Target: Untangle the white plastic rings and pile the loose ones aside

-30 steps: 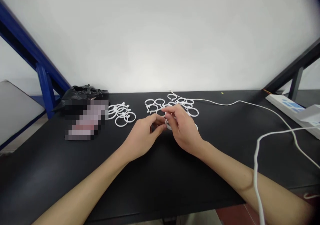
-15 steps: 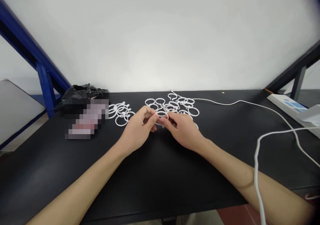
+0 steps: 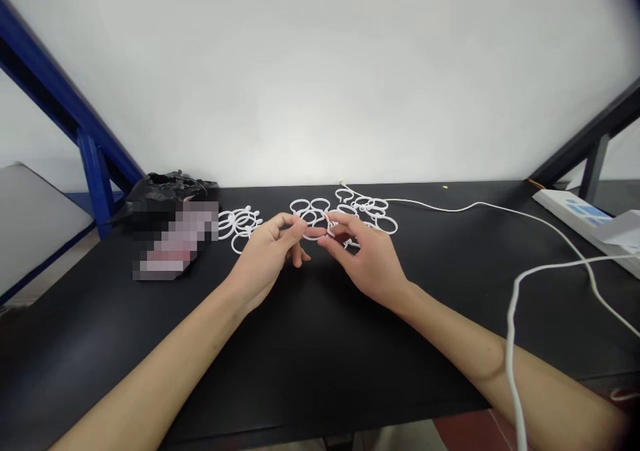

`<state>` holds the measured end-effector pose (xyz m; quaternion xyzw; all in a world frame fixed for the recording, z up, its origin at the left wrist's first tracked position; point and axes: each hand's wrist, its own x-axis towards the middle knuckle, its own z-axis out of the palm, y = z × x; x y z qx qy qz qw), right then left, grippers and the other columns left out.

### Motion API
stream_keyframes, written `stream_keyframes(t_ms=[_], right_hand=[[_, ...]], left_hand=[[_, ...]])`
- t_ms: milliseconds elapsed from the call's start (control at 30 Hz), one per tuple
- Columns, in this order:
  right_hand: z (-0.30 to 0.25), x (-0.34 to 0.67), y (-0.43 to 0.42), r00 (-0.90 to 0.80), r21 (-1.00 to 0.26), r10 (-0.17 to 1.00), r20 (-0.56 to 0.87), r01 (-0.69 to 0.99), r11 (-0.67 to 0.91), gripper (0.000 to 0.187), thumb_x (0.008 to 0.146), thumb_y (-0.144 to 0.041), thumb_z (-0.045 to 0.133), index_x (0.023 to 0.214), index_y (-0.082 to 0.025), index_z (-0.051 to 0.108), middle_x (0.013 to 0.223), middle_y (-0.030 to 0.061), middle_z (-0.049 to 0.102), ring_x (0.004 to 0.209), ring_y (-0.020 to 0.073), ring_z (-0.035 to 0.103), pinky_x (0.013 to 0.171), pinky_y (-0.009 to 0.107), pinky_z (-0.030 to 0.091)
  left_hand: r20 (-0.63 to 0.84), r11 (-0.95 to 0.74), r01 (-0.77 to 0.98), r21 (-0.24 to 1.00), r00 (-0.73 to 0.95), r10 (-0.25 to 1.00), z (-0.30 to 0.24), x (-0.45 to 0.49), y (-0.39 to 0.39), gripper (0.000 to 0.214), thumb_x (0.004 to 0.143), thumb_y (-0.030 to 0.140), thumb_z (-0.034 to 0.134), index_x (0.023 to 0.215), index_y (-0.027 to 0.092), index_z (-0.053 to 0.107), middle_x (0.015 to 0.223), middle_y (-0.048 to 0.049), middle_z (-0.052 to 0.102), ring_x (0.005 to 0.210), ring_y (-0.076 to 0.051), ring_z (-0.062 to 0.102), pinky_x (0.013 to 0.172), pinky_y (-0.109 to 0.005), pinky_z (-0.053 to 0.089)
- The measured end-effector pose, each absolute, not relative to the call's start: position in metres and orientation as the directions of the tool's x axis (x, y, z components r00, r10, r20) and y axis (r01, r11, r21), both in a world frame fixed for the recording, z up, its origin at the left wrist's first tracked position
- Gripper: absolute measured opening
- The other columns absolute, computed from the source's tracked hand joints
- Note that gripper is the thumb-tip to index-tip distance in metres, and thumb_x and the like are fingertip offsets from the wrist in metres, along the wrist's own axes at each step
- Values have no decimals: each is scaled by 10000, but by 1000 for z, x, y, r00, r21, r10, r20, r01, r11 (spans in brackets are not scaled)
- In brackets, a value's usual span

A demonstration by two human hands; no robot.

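While pinched: both hands grip one ring
Feel: light, stiff, slippery; hold its rim

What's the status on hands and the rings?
Left hand and right hand pinch one white ring between them above the black table. Loose rings just beyond, smaller pile left. White cable runs by the right forearm.

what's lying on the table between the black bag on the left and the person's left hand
In the head view, a small cluster of white rings lies on the black table between the black bag and the left hand.
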<state>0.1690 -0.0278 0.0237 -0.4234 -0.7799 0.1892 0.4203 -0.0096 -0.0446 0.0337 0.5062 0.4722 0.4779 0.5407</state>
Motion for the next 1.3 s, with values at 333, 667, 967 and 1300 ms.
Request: stream_keyframes(t_ms=[333,667,967,1300], right_hand=[[30,172,-27,-249,-639,779,575,458,618,135,950,-283,541,909,-209,647,835,12,710,715,131,648,667,247,502],[30,173,-27,-314,-673,803,506,438,596,129,939,-310,559,945,-222,653,859,8,709,751,135,637,673,252,490],[32,172,-28,-327,-642,803,497,484,595,138,932,-263,554,821,-222,625,791,-12,682,688,123,606,637,244,462],[25,173,-26,-490,-200,827,275,812,548,300,921,-410,568,1118,-190,618,1067,103,593,840,225,624,636,328,500]], left_hand=[[66,-73,272,960,36,997,36,-7,-49,439,850,534,601,1178,247,551,900,-22,699,778,-180,648,795,-369,517],[197,-293,573,766,225,954,39,-7,-54,405,845,513,603,1171,275,628,854,6,661,714,-155,597,679,-283,492],[207,-352,616,704,297,932,40,-4,-56,299,851,450,613,1098,282,629,863,14,667,735,-163,606,675,-289,470],[469,-225,948,225,97,878,24,-28,-35,357,896,289,488,1223,165,558,1170,-121,626,1095,-315,527,930,-458,441]])
